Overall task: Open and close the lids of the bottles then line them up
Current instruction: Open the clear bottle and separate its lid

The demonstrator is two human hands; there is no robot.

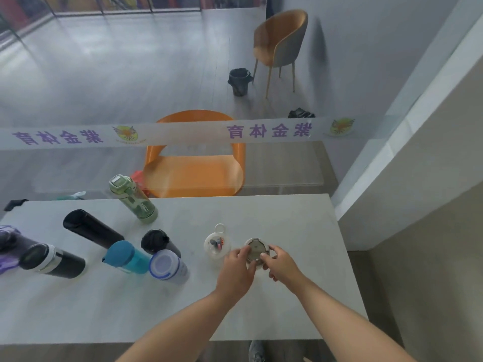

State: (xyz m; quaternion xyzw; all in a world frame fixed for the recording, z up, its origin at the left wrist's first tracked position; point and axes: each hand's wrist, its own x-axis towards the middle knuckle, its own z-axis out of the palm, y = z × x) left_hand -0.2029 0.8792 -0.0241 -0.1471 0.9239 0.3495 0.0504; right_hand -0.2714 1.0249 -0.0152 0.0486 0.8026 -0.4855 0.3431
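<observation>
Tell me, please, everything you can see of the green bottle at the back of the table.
The green bottle is pale green with a see-through body, seemingly plastic, and a chunky matching lid with a flat pale panel on top. The lid is closed. White lettering runs along its lower side, too small to read. It stands upright on the white table near the far edge, apart from the other bottles, and neither hand touches it.

Both bare forearms reach forward, left hand [236,270] and right hand [281,265] curled close together, fingers bent.
</observation>
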